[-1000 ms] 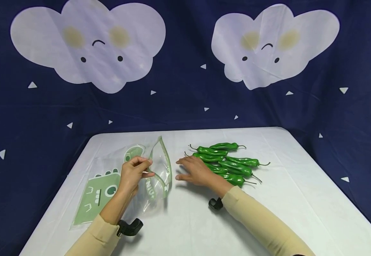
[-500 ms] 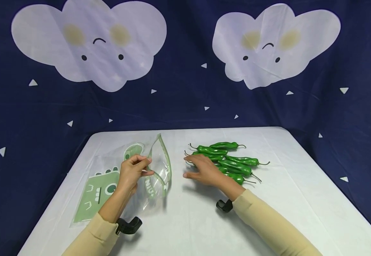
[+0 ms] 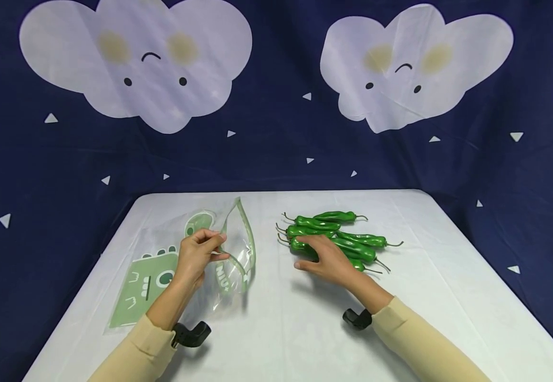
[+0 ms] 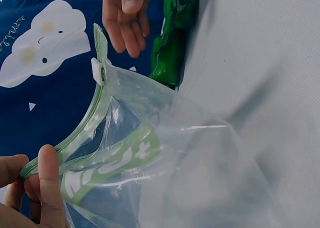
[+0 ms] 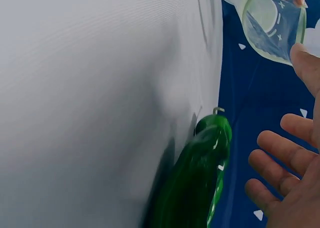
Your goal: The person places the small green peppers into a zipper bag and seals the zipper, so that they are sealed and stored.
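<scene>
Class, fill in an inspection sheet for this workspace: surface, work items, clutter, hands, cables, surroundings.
Surface: white tabletop.
Work items: clear bag with green prints, mouth gaping; green peppers bunched on the person's right, stems on.
Clutter: nothing seen.
Hands: left hand pinches the clear bag at its mouth; right hand is close to the green peppers, holding nothing.
Cables: nothing seen.
Surroundings: dark-blue backdrop printed with pale clouds.

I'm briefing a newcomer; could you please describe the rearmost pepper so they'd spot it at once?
On the white table, find green peppers by the right hand. The rearmost pepper lies nearest the table's far edge, its stem pointing right in the head view, unlike the two just in front.
</scene>
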`<state>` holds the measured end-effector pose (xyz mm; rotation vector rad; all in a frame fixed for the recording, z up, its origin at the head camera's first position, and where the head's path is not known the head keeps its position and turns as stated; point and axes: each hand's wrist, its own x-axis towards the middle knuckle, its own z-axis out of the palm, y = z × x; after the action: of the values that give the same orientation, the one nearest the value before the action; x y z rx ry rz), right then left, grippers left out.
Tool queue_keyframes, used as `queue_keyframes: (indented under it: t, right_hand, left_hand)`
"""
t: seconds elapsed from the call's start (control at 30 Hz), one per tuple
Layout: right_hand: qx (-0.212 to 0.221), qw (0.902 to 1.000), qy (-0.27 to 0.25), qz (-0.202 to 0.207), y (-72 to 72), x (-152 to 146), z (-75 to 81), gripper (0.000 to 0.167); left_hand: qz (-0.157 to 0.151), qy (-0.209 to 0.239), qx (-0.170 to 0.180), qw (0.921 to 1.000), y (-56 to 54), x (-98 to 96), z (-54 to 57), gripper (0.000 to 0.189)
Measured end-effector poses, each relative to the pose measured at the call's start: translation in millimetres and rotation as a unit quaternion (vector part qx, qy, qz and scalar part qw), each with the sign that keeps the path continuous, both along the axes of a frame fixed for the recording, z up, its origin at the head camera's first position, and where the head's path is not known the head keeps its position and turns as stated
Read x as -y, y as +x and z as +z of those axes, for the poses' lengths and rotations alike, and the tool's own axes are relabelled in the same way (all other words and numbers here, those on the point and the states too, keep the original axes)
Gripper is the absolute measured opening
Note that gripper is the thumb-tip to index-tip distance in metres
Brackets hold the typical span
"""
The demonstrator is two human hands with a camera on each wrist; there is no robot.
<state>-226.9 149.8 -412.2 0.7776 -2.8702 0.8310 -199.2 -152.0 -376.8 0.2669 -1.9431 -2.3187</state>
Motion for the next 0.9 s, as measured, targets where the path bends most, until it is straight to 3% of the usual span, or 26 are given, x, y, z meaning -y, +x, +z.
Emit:
queue_keyframes:
  t: [0.9]
  right_hand:
    - [0.006,0.9959,-0.032,-0.084,18.7,-69.0,-13.5,0.062]
  left_hand:
    - [0.006,0.007,-0.003,1.0,1.5,-1.1,1.1,0.014]
